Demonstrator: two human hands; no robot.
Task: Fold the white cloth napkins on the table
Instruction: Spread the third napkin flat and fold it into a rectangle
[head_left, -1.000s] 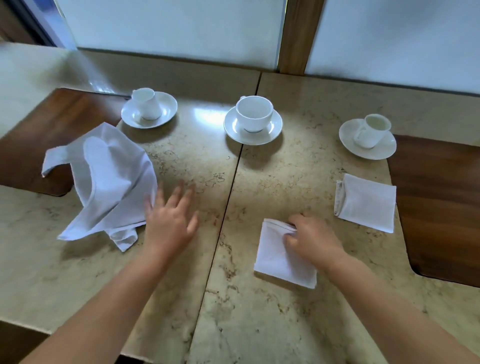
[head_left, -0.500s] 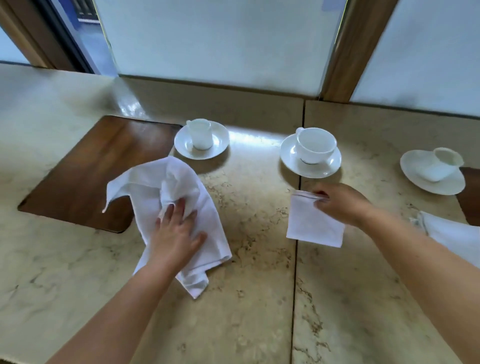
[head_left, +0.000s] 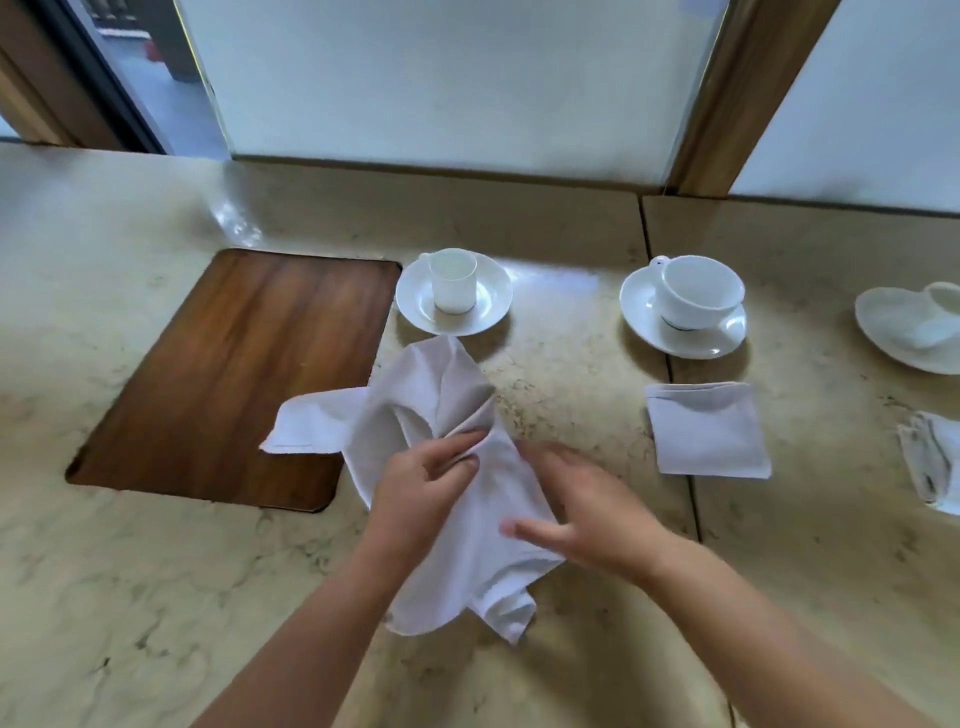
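Note:
A crumpled white napkin (head_left: 431, 410) lies bunched on the marble table (head_left: 156, 597), one corner spread over the wooden inlay. My left hand (head_left: 415, 488) pinches a fold of it near its middle. My right hand (head_left: 582, 509) hovers over the napkin's right side with blurred, fairly straight fingers, holding nothing that I can see. A folded white napkin (head_left: 706, 431) lies flat to the right, apart from both hands. Another folded napkin (head_left: 932, 460) sits at the right edge, partly cut off.
Three white cups on saucers stand along the back: a small cup (head_left: 453, 280), a wide cup (head_left: 698, 293), and a tipped cup (head_left: 919, 327) at the far right. A dark wooden inlay (head_left: 223, 374) lies to the left. A seam (head_left: 670, 374) divides the table.
My right hand has left the folded napkin and come across to the crumpled one. My left hand has gone from pressing on the crumpled napkin to pinching a fold. The view shifted left.

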